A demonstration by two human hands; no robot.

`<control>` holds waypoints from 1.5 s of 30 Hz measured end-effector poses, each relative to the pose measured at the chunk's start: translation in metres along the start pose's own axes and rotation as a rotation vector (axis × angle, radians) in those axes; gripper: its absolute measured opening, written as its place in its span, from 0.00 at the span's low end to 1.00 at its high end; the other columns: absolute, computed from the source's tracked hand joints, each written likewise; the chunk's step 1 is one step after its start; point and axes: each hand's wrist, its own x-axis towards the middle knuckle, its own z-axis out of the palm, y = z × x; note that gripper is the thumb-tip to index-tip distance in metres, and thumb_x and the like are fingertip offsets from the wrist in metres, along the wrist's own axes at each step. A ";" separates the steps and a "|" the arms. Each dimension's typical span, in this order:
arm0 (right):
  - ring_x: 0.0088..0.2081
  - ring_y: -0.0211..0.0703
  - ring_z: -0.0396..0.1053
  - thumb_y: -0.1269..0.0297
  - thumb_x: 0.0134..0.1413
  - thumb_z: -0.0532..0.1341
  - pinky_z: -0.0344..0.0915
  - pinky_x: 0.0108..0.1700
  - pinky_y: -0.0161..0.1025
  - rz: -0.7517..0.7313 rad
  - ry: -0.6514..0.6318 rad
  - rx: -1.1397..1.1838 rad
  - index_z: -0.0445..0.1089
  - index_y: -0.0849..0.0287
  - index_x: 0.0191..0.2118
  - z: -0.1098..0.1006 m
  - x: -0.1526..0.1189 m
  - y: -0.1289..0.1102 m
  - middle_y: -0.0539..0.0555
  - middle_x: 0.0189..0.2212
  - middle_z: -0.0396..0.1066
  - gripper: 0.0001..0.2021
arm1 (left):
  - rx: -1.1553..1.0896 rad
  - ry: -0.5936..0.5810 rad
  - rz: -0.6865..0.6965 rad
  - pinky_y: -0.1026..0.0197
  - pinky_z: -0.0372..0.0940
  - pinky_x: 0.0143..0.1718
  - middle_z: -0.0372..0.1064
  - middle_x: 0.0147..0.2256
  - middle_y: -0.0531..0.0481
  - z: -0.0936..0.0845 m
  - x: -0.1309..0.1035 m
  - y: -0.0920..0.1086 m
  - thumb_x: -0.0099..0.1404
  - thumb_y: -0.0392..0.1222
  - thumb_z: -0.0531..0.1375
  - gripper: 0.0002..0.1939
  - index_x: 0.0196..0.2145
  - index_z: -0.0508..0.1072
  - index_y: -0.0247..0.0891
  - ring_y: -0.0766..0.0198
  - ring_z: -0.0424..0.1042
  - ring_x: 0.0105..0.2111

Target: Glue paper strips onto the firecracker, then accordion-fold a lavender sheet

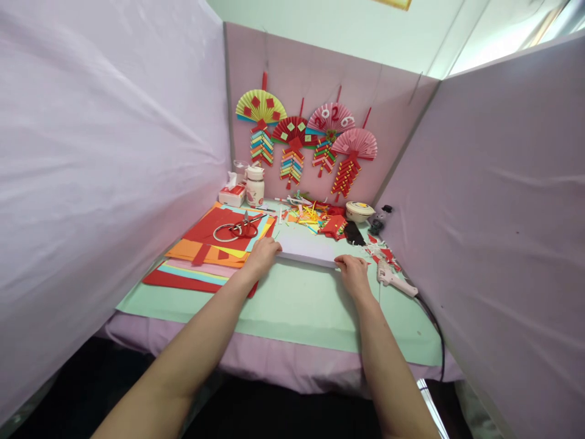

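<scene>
A flat white slab (308,250), thick-edged like a shallow box or a board, lies across the middle of the green table sheet; which of these it is I cannot tell. My left hand (264,256) pinches its left front corner with closed fingers. At the right front corner, my right hand (354,274) has its thumb and fingers closed on the edge. Coloured paper sheets (205,222) in red, orange, yellow and blue are stacked beside my left wrist. Red-handled scissors (244,227) and a white ring (223,233) rest on top of them.
A glue gun (395,280) with a black cord lies right of my right hand. Behind the slab are paper scraps (308,213), a lidded bowl (359,211), a bottle (255,186) and a tissue box (232,195). Paper fan ornaments (331,119) hang on the back panel; cloth walls flank the table.
</scene>
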 end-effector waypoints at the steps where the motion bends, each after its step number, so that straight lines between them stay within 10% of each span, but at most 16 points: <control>1: 0.41 0.44 0.70 0.67 0.60 0.51 0.49 0.51 0.45 0.011 -0.008 0.003 0.72 0.57 0.34 0.001 0.000 0.000 0.53 0.35 0.76 0.11 | -0.015 0.000 0.009 0.57 0.61 0.40 0.71 0.34 0.45 0.002 0.000 -0.002 0.64 0.33 0.53 0.11 0.35 0.76 0.37 0.56 0.68 0.39; 20: 0.42 0.46 0.68 0.69 0.58 0.52 0.50 0.49 0.44 0.027 -0.001 0.025 0.71 0.57 0.38 0.002 -0.001 0.003 0.55 0.37 0.75 0.11 | -0.007 -0.013 -0.058 0.53 0.59 0.43 0.72 0.36 0.45 -0.003 -0.001 0.002 0.65 0.33 0.52 0.11 0.36 0.75 0.39 0.54 0.68 0.43; 30: 0.42 0.46 0.65 0.67 0.60 0.53 0.49 0.47 0.44 -0.040 -0.003 -0.044 0.72 0.55 0.35 0.002 -0.005 -0.002 0.54 0.35 0.72 0.10 | -0.002 0.011 0.144 0.48 0.50 0.54 0.74 0.43 0.44 0.004 -0.003 0.053 0.67 0.42 0.57 0.11 0.45 0.74 0.39 0.56 0.67 0.47; 45: 0.45 0.46 0.63 0.69 0.62 0.53 0.41 0.57 0.49 -0.271 0.032 -0.217 0.73 0.54 0.40 0.018 -0.011 -0.067 0.54 0.37 0.74 0.11 | 0.175 0.020 0.276 0.50 0.54 0.46 0.73 0.33 0.44 0.015 0.001 0.084 0.69 0.36 0.52 0.10 0.35 0.74 0.36 0.56 0.70 0.38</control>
